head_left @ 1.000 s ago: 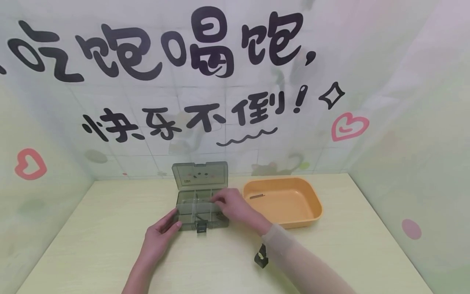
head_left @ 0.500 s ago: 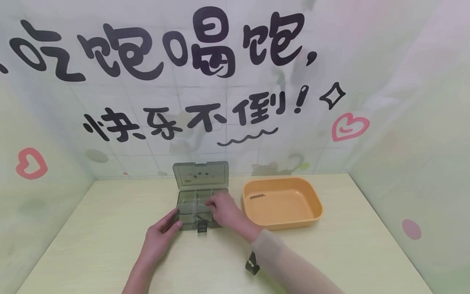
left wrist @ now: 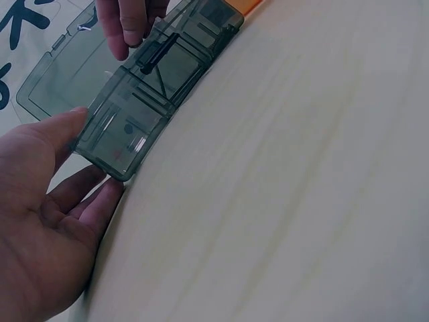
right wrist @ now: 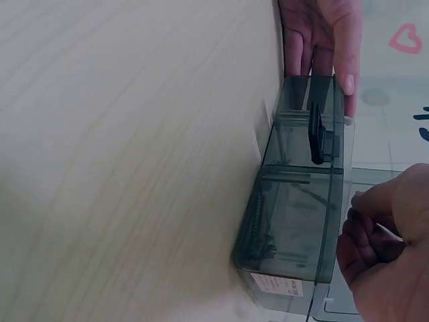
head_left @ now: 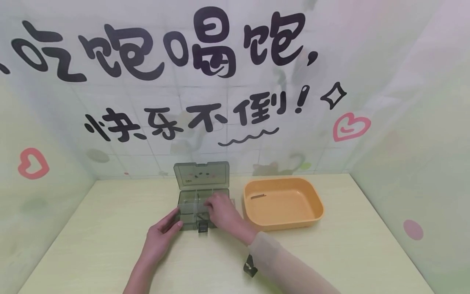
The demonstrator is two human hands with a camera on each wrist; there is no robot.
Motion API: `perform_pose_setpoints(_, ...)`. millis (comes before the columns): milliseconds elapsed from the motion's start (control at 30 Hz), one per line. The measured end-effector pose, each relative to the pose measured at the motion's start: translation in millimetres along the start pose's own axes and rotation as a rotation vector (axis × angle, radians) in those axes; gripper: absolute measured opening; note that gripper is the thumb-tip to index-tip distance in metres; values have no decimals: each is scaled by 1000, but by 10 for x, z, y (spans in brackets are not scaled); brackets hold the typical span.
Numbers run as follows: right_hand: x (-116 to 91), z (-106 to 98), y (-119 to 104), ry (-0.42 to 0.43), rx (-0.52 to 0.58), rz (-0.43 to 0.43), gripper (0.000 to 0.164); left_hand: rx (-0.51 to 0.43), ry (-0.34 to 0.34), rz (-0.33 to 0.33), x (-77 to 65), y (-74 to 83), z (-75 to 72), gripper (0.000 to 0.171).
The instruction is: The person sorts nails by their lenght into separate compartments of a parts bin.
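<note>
A translucent dark-green compartment box (head_left: 187, 220) stands on the table with its lid (head_left: 202, 175) raised at the back. My left hand (head_left: 161, 234) grips the box's left end, thumb at the top edge and fingers round the side in the left wrist view. Over the middle compartments is my right hand (head_left: 224, 212), its thumb and fingertips pinched together; a thin metal piece showed at them a moment ago, and the fingers mostly hide it now. Dark screws (right wrist: 261, 228) lie in the box's right front compartment in the right wrist view. A black latch (head_left: 202, 226) hangs at the front.
To the right of the box stands an orange tray (head_left: 286, 225) with a thin metal piece (head_left: 258, 196) inside. A black strap piece (head_left: 250, 267) shows beside the right sleeve. A printed wall (head_left: 202, 155) rises behind the table.
My right hand has moved left and slightly toward me, from the box's right side to over its middle compartments. The left hand keeps its hold on the box.
</note>
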State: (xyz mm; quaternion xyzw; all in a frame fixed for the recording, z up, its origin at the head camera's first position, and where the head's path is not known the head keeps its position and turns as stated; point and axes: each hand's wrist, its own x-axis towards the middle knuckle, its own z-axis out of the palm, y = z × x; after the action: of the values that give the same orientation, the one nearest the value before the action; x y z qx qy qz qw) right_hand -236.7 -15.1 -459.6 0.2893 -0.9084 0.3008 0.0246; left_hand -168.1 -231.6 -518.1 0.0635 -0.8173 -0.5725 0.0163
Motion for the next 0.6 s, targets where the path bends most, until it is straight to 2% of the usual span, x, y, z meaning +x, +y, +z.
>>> perform_pose_setpoints(267,39,-43,85,-2,64,6,17,3,-1,-8,6,2,9,59)
perform_pose_setpoints(600,10,-126,212,-14,88,-62,17,5,1,-4,11,-16,8,60)
